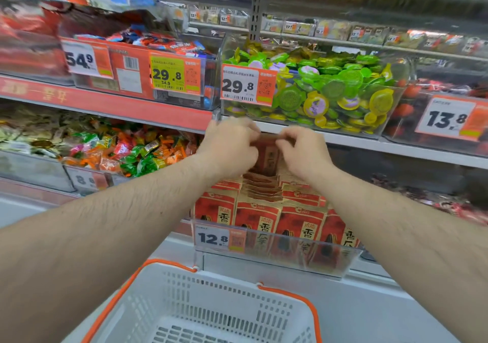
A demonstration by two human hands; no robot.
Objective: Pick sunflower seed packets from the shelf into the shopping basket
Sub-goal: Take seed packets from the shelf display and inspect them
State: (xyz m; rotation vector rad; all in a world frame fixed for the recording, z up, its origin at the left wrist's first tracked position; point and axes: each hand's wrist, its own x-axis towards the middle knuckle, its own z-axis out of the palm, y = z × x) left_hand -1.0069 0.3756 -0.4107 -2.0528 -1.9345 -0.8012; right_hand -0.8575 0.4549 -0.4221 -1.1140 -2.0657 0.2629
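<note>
Both forearms reaching up from the lower corners to frame centre. Left hand point(229, 148) and right hand point(303, 152) close together just under the shelf edge point(369, 144), blurred. Fingers point(286, 138) of both hands curled, pinching the top of one red sunflower seed packet point(268, 158) held upright between them, just above the stock.

Remaining seed packets point(260, 218) standing in rows in a clear bin point(330, 261), lower centre of the frame; red and tan fronts, black characters. Price tag 12.8 point(220, 238) on the bin's left front.

Shopping basket point(298, 313) at bottom centre, white with perforated walls, orange rim, directly below the bin and nearer the camera. Visible part of its inside shows no packet.

Upper right of centre: clear bin of green and yellow round cups point(340, 92), tag 29.8 point(247, 85). Upper left: red packs behind tags 54.9 point(81, 60) and a yellow 29.8 point(169, 73). Middle left: mixed wrapped sweets point(124, 147), orange, green, pink. Far right: tag 13.8 point(449, 118) on a bin of dark red items, too blurred to identify.
</note>
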